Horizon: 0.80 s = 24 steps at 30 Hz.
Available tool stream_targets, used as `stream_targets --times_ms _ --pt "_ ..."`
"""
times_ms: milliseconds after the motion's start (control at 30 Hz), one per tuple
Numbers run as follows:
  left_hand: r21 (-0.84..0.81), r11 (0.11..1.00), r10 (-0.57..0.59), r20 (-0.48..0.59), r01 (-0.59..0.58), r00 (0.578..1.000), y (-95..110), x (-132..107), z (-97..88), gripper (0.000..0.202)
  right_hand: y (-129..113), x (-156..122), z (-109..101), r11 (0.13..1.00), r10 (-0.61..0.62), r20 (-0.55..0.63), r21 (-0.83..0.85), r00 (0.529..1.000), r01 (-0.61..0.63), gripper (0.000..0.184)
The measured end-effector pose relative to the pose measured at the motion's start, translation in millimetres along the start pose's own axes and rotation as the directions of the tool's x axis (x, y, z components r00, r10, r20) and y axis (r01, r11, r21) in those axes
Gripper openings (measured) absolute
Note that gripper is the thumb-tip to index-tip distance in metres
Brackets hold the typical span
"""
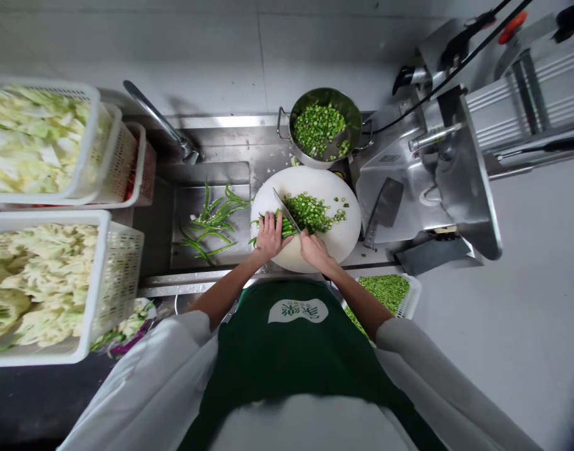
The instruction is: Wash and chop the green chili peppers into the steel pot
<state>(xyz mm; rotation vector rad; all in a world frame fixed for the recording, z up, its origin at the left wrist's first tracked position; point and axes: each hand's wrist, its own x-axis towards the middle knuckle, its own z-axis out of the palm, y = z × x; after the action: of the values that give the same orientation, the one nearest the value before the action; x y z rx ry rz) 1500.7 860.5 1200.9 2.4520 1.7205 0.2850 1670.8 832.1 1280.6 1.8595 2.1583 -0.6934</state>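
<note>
On a round white cutting board [334,247] lies a bundle of long green beans [287,227]. My left hand [269,235] presses down on the bundle, fingers curled over it. My right hand [314,248] grips the handle of a knife [285,210], whose blade stands on the beans right beside my left fingers. A heap of chopped green pieces [313,213] lies on the board past the blade. Behind the board stands a steel pot [350,113] holding more chopped pieces.
Whole green beans [212,222] lie in the steel sink at left, below a tap [158,119]. White baskets of cut cabbage [37,141] and cauliflower [37,282] stand at far left. A cleaver [383,210] and a slicing machine [456,163] are to the right. A basket of chopped greens [390,291] sits below the board.
</note>
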Motion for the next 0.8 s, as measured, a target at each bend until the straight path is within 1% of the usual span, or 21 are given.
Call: stream_targets --times_ms 67,100,167,233,300,400,533,667,733,800 --pt "-0.064 0.998 0.002 -0.066 -0.006 0.998 -4 -1 4.8 0.084 -3 -1 0 1.0 -0.011 -0.005 -0.011 1.0 0.011 0.044" --pt "-0.101 0.995 -0.021 -0.107 0.01 0.994 -6 -1 7.7 0.079 -4 -1 1 1.0 -0.015 -0.006 -0.018 1.0 0.015 0.045" --pt "-0.168 0.984 -0.084 -0.175 0.055 0.981 -8 1 13.9 0.062 -5 0 1 0.999 -0.014 -0.007 -0.033 1.0 0.014 0.047" --pt "-0.199 0.976 -0.127 -0.209 0.085 0.97 -9 4 19.7 0.049 -6 1 2 0.999 -0.002 -0.009 -0.049 1.0 0.001 0.046" --pt "-0.191 0.978 -0.126 -0.214 0.085 0.969 -9 8 24.4 0.044 -7 1 0 0.998 0.012 -0.004 -0.056 1.0 -0.012 0.043" --pt "-0.158 0.984 -0.121 -0.221 0.087 0.968 -10 10 29.1 0.04 -7 -2 -7 0.998 0.038 0.006 -0.05 0.999 -0.038 0.033" --pt "-0.121 0.989 -0.104 -0.215 0.079 0.971 -10 11 31.6 0.036 -6 -17 -18 0.996 0.066 -0.028 -0.058 0.997 -0.067 0.029" --pt "-0.104 0.992 -0.092 -0.203 0.072 0.975 -10 11 31.5 0.036 -8 -31 -20 0.994 0.05 0.031 -0.094 0.998 -0.047 0.028" --pt "-0.102 0.993 -0.084 -0.202 0.065 0.976 -10 12 31.4 0.037 -10 -28 -18 0.993 0.044 0.055 -0.112 0.998 -0.037 0.028" --pt "-0.108 0.992 -0.078 -0.195 0.058 0.978 -10 12 31.4 0.038 -15 -16 -16 0.993 0.039 0.055 -0.116 0.998 -0.032 0.028"
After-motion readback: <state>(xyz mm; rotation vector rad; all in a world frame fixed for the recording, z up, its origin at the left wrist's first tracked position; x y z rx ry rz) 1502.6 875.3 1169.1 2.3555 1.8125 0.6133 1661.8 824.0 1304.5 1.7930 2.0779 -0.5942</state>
